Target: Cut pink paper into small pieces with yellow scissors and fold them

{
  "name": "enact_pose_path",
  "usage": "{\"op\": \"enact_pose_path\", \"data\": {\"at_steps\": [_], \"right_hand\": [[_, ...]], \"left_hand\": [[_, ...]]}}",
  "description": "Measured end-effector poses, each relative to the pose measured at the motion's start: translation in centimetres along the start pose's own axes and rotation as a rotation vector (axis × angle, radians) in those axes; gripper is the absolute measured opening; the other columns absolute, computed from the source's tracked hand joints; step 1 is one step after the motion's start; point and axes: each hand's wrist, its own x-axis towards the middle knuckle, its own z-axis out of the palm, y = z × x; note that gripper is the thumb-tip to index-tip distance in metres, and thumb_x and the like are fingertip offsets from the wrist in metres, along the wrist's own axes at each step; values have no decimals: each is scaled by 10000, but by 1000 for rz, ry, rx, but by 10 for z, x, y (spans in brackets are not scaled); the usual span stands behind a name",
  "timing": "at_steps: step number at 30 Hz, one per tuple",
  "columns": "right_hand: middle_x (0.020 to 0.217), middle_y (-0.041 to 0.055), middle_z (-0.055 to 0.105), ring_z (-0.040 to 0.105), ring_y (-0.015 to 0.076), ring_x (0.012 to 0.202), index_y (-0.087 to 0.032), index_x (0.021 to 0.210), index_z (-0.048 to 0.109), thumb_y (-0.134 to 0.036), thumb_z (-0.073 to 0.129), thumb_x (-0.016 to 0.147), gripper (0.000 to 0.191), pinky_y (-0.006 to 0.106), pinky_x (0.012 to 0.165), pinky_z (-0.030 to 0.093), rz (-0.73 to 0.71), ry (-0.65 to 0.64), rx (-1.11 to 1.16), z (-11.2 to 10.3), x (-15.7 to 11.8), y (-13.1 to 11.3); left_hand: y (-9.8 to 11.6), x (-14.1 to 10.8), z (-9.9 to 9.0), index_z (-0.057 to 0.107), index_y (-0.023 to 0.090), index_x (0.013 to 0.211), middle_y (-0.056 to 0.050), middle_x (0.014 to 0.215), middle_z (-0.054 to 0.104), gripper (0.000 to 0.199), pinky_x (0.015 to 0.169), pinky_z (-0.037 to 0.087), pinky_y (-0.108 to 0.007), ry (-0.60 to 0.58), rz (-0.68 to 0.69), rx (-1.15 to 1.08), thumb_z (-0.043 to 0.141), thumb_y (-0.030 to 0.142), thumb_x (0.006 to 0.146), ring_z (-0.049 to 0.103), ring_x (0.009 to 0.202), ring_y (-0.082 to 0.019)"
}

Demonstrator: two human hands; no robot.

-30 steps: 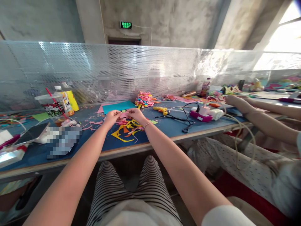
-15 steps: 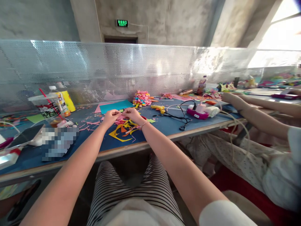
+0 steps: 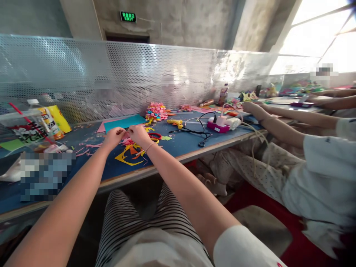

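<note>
My left hand (image 3: pixel 113 137) and my right hand (image 3: pixel 139 135) meet over the table, fingertips pinched close together. A small piece of pink paper (image 3: pixel 127 135) shows between them; its full shape is hidden by the fingers. Under and beside my hands lie yellow paper scraps (image 3: pixel 125 158), with orange and pink bits among them. Scissors with red and yellow handles (image 3: pixel 156 136) lie just right of my right hand. Behind my hands are a blue paper sheet (image 3: pixel 125 123) and a ball of pink and multicoloured folded paper strips (image 3: pixel 156 112).
A drink cup with a red straw (image 3: pixel 30 128), a bottle (image 3: pixel 46 120) and a yellow packet (image 3: pixel 60 118) stand at left. Rightward lie a yellow tool (image 3: pixel 175 123), black cables (image 3: pixel 191 130) and a purple power strip (image 3: pixel 218 127). A perforated metal screen (image 3: pixel 125 74) runs behind. Co-workers' arms (image 3: pixel 275 129) reach in at right.
The view has swung to the right, so everything sits further left in the picture. My hands remain together at the pink paper; the scissors' handles now show more beside my right hand.
</note>
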Motion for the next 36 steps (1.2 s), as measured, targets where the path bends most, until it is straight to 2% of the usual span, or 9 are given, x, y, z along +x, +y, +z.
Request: {"op": "enact_pose_path", "data": {"at_steps": [4, 10, 15, 19, 22, 24, 28, 31, 36], "right_hand": [[772, 67, 660, 558, 150, 705, -151, 768, 647, -155, 434, 799, 215, 225, 638, 358, -13, -25, -52, 2, -1, -1], [805, 54, 652, 564, 144, 749, -141, 852, 620, -124, 429, 792, 200, 221, 690, 392, 14, 10, 88, 6, 1, 6], [812, 27, 625, 557, 125, 756, -147, 900, 575, -111, 461, 753, 189, 217, 698, 417, 63, 64, 236, 8, 4, 6], [845, 27, 617, 565, 117, 783, -142, 948, 561, -147, 496, 748, 211, 223, 734, 436, 100, 64, 279, -3, 7, 16], [924, 61, 615, 561, 149, 874, -143, 973, 572, -135, 438, 770, 243, 271, 801, 432, 191, 50, 74, -21, 4, 31], [1063, 120, 577, 517, 226, 1013, -143, 1026, 575, -170, 473, 757, 288, 359, 855, 414, 334, -4, -177, -32, -2, 38], [1219, 191, 482, 413, 331, 1155, -145, 1140, 560, -258, 497, 767, 395, 467, 878, 388, 578, -297, -394, -35, -15, 33], [1235, 209, 468, 420, 328, 1152, -131, 1155, 564, -224, 429, 805, 387, 489, 889, 372, 590, -314, -410, -29, -19, 21], [1207, 217, 500, 446, 327, 1141, -95, 1116, 594, -309, 489, 762, 427, 416, 906, 385, 391, -364, -444, -26, -20, 15]], "left_hand": [[1, -2, 3, 625, 191, 722, -53, 731, 651, 201, 628, 414, -258, 14, 24, 36, 571, 382, 695, 570, 664, -171], [3, -2, 2, 634, 197, 662, -48, 688, 646, 144, 622, 420, -255, 105, 63, 47, 605, 337, 674, 554, 636, -167], [1, 1, 3, 634, 178, 658, -38, 638, 630, 168, 590, 426, -255, 94, -14, -142, 638, 344, 639, 553, 592, -153], [1, 0, 4, 623, 164, 666, -12, 552, 574, 240, 519, 406, -242, 105, -112, -310, 676, 386, 592, 495, 499, -119], [0, 1, 4, 619, 165, 688, -6, 552, 569, 272, 499, 403, -241, 138, -196, -387, 691, 394, 559, 478, 483, -111], [-2, 2, 4, 624, 168, 703, -13, 582, 593, 275, 509, 408, -245, 174, -241, -383, 700, 369, 533, 487, 493, -115], [-9, 5, 5, 623, 171, 682, -22, 608, 609, 238, 544, 420, -259, 207, -257, -341, 686, 339, 526, 522, 529, -132], [-13, 6, 6, 601, 174, 666, -17, 603, 599, 208, 534, 419, -253, 228, -254, -370, 673, 329, 547, 529, 524, -129], [-13, 6, 7, 550, 177, 651, 2, 536, 566, 203, 472, 415, -227, 223, -305, -434, 676, 317, 576, 518, 468, -113]]}}
